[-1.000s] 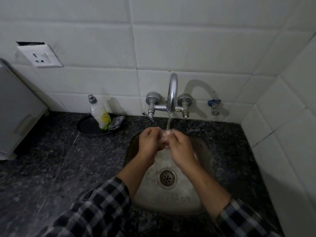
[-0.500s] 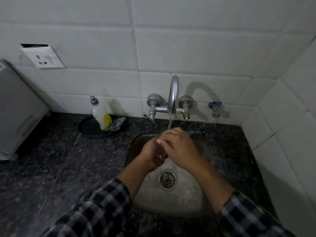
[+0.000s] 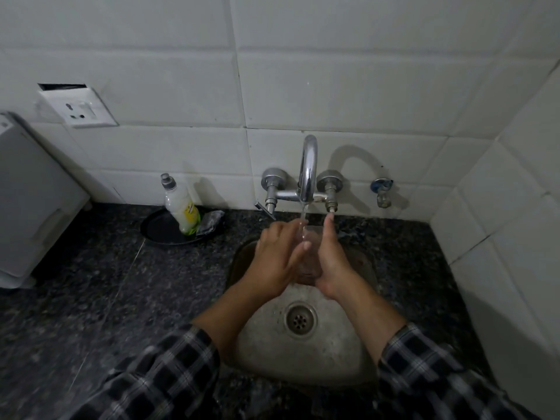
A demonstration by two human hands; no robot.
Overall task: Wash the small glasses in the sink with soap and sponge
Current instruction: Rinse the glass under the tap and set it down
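A small clear glass (image 3: pixel 309 256) is held upright over the steel sink (image 3: pixel 342 353), right under the running tap (image 3: pixel 307 174). My left hand (image 3: pixel 277 259) wraps its fingers around the glass from the left. On the glass's right side my right hand (image 3: pixel 331 259) holds it with the thumb pointing up. Water streams into the glass's mouth. A soap bottle (image 3: pixel 181 206) and a grey sponge (image 3: pixel 212 221) sit on a black dish (image 3: pixel 160 231) to the left of the tap.
Dark granite counter (image 3: pixel 106 298) surrounds the sink. A white appliance (image 3: pixel 33 201) stands at the far left under a wall socket (image 3: pixel 77 107). A small extra valve (image 3: pixel 381 192) sticks out of the tiled wall, and the right wall is close to the sink.
My right hand came off the top of the glass and now holds its right side. The glass's open mouth is turned up under the stream.
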